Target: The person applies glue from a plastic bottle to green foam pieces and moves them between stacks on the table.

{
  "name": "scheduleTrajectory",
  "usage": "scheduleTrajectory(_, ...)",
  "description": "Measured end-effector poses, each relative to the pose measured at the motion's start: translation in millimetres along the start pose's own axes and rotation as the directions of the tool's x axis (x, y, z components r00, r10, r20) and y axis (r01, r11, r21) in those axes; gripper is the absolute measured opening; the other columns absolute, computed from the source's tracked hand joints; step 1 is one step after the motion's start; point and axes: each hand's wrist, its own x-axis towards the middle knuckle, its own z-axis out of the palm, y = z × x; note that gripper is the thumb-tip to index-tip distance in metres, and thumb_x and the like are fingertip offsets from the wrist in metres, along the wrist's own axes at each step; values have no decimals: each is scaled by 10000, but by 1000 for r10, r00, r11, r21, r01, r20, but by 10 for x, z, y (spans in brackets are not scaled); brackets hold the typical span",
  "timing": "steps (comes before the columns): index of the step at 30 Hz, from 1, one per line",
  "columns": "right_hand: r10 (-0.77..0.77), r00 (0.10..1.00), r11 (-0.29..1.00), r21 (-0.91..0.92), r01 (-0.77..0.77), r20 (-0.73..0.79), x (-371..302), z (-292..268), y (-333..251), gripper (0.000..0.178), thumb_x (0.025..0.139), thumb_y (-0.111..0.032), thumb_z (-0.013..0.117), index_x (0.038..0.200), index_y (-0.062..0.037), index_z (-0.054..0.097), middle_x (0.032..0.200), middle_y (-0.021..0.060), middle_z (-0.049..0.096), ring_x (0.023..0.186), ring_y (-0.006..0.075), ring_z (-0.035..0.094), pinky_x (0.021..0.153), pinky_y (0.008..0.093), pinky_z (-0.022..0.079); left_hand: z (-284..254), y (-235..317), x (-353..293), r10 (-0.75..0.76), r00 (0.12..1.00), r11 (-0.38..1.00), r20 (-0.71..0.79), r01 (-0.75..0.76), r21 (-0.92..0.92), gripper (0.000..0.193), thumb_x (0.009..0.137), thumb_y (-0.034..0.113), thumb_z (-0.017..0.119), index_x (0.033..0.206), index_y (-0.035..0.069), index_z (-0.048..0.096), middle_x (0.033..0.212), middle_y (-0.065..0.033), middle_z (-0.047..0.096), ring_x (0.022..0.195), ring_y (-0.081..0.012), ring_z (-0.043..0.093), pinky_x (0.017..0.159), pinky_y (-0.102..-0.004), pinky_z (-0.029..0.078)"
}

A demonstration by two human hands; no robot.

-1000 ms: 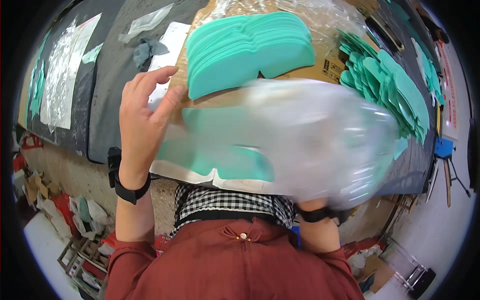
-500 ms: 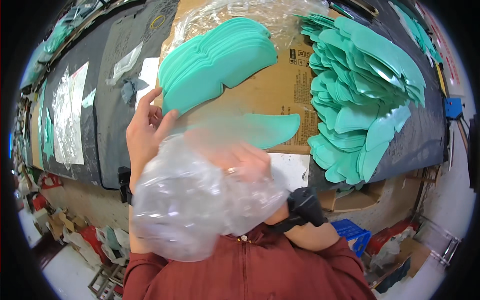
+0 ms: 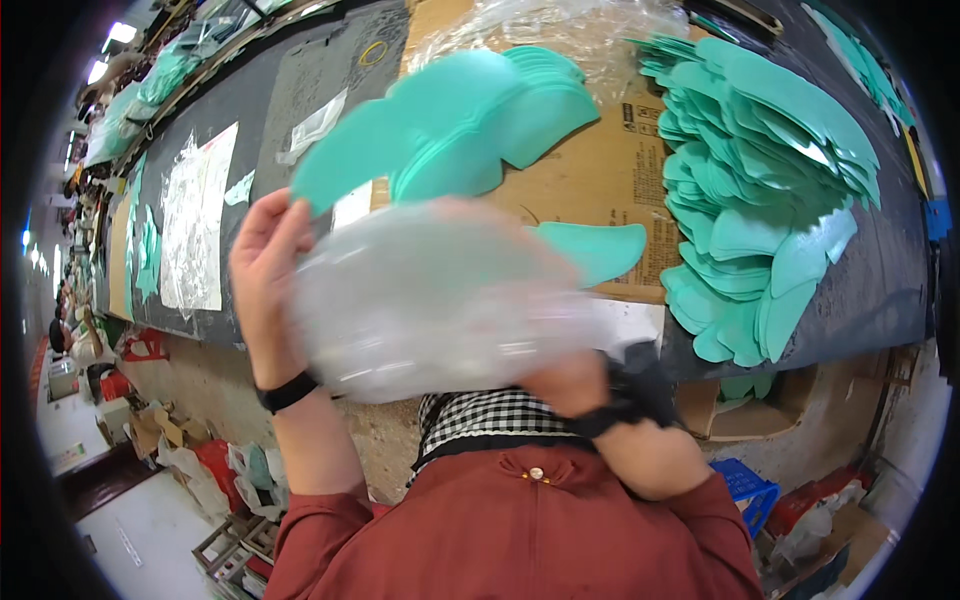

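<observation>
My left hand (image 3: 268, 235) pinches the narrow left end of a flat, curved green sheet (image 3: 390, 125), its fingers closed on the tip. That sheet lies partly across a fanned stack of like green sheets (image 3: 548, 125). A crumpled clear plastic film (image 3: 430, 310), smeared by motion, hangs in the air between my hands and covers much of the right one. My right hand (image 3: 572, 382) is blurred and seems to grip the film; its fingers are mostly hidden. Beyond it, a single green sheet (image 3: 600, 250) lies on brown cardboard (image 3: 560, 190).
A tall, untidy pile of green sheets (image 3: 755, 190) stands at the right on the dark table (image 3: 850, 310). More clear film (image 3: 560, 25) lies at the back. White paper with film (image 3: 200, 220) is at the left. A blue crate (image 3: 745, 490) sits below the table.
My left hand has closed on the end of a top green sheet, which now sticks out leftward from the stack. The film has risen and spread between my hands. The whole view has shifted.
</observation>
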Motion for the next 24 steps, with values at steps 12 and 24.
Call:
scheduleTrajectory(12,13,804,987,-123,-107,-594,-98,-1371,-139,508,931,-274,745,1355,-16,637,1316,214,671,1192,350,672,989,435,550,-456,-145,-483,-75,986,995,147,85,-61,117,1016,50,660,1128,29,688,982,21,673,815,-50,544,720,-199,414)
scheduleTrajectory(24,-175,897,926,-379,9,-406,276,-931,-443,517,952,-272,739,1374,2,622,1317,221,664,1181,335,675,994,431,547,471,-477,-609,-34,957,747,287,-167,644,194,967,119,702,1106,-7,654,850,-3,683,714,-90,584,639,-283,489)
